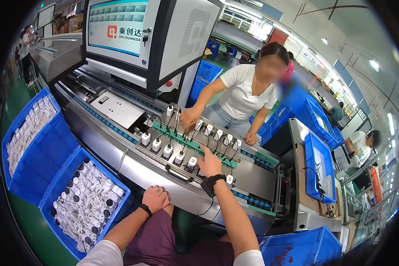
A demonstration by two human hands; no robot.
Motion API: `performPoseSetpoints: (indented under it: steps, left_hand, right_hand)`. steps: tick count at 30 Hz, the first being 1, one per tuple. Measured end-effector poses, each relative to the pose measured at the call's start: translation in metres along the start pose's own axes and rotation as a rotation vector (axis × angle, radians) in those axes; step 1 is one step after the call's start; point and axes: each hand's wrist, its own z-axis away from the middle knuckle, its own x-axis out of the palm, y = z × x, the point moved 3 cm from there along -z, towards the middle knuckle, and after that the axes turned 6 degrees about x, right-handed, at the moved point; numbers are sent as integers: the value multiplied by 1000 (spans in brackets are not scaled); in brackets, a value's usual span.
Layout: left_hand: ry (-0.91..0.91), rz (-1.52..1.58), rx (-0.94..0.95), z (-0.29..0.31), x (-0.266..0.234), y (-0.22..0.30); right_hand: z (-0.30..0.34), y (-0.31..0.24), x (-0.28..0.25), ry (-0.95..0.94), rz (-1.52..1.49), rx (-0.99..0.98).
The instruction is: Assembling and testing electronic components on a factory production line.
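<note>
My right hand, with a dark band on its wrist, reaches over a green-and-metal test fixture. Its index finger stretches toward the middle strip; the other fingers are partly hidden. Beside it stands a white charger plug, one of several in the near row with black cables attached. Another white charger plug belongs to the far row. My left hand rests on my knee by the machine's front edge, fingers curled in, with nothing visible in them. Across the fixture, a co-worker's hand is at the far row's left end.
A blue bin at the left holds white chargers and cords; another blue bin stands behind it. A monitor cabinet rises at the back left. The metal conveyor runs rightward past a blue tray.
</note>
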Motion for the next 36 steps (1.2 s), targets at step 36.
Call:
performPoseSetpoints:
  steps: [36]
  left_hand:
    - [-14,31,-13,2,0,-3]
  right_hand:
    - [-9,-23,-19,-87,-197,-262]
